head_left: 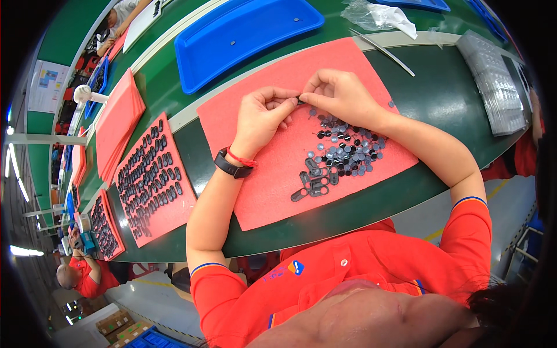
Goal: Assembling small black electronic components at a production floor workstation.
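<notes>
Over the pink foam sheet [261, 197], my left hand [264, 113] and my right hand [342, 98] meet fingertip to fingertip. Both pinch a small black part [300, 101], mostly covered by my fingers. Below my right hand lies a loose heap of small round dark discs [351, 152], some glossy black, some greyish. Beside the heap, nearer to me, are several black oval pieces with a hole at one end [318, 184]. A few discs lie scattered close to my right fingertips.
Left is another pink sheet [180, 206] bearing rows of black oval pieces [152, 174], and stacked pink sheets [119, 124]. Ahead sit a blue tray [243, 37], metal tweezers [386, 53] and a plastic bag [380, 17]. Clear plastic trays [493, 81] stand right. Co-workers sit farther along.
</notes>
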The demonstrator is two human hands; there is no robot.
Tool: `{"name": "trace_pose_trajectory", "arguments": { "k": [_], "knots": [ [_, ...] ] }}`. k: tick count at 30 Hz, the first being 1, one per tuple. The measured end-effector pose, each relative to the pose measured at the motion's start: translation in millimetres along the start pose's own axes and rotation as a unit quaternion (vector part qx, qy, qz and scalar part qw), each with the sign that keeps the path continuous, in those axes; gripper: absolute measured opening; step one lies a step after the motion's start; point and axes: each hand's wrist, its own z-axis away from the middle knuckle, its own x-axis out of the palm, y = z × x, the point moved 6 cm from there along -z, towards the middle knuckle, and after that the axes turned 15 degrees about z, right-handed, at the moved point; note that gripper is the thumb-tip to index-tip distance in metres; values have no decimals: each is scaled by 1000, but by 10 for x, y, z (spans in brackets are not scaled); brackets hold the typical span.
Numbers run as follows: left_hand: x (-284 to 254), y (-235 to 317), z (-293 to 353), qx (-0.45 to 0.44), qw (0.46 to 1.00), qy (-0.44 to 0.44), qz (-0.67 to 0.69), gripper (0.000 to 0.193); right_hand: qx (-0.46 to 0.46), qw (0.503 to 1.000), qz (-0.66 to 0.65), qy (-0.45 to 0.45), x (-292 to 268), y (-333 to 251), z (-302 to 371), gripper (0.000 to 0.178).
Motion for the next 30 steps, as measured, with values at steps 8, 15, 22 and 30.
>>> {"name": "trace_pose_trajectory", "arguments": {
  "k": [8, 15, 22, 30],
  "knots": [
    [4, 1, 2, 8, 1000, -5, 5, 13, -86, 994, 56, 20, -38, -66, 28, 16],
    [-22, -20, -6, 8, 1000, -7, 9, 14, -37, 998, 53, -20, -5, -27, 13, 21],
    [-9, -4, -5, -1, 1000, -5, 7, 14, 10, 999, 27, -45, 41, 21, 7, 18],
    [-7, 10, 6, 12, 999, -4, 31, 15, 4, 996, 83, -41, 23, -34, -32, 22]
  ]
}}
